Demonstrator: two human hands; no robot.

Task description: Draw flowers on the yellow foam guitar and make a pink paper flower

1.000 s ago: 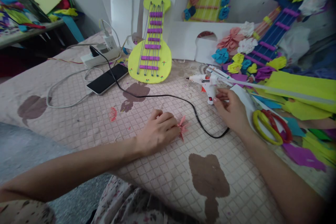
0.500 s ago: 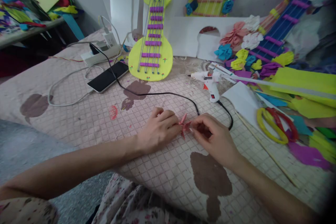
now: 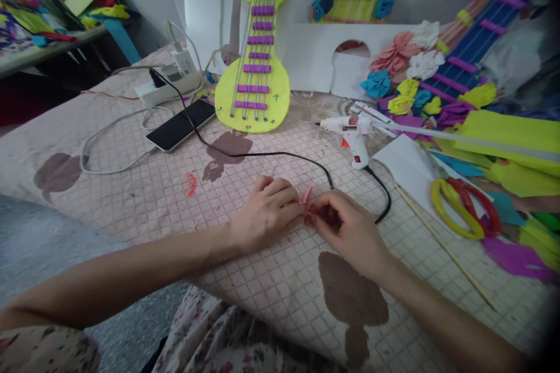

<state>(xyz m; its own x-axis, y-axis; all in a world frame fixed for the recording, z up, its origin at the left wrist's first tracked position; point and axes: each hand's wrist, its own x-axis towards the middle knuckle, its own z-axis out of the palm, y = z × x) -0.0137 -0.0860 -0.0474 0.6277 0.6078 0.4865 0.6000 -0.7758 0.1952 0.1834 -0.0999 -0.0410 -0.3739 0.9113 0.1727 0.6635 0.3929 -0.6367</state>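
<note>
Close together over the quilted cloth, my two hands pinch a small pink paper flower [image 3: 307,195], of which only thin petals show between the fingertips. My left hand [image 3: 268,211] is closed on its left side, knuckles up. From the right, my right hand [image 3: 350,230] grips it between thumb and forefinger. Beyond them lies a white glue gun [image 3: 355,139] with a black tip and a long clear glue stick in its back. A yellow paper guitar [image 3: 252,90] with purple strips and grey strings leans upright behind.
A phone [image 3: 181,125] on a white cable lies left, near a power strip [image 3: 168,90]. A black cord [image 3: 266,154] crosses the cloth. On the right are scissors [image 3: 457,210], a wooden stick [image 3: 446,247], coloured paper scraps and a blue paper guitar [image 3: 475,49] with paper flowers.
My right fingertips have moved left, closer to my left hand, and cover more of the pink flower. The view has shifted slightly.
</note>
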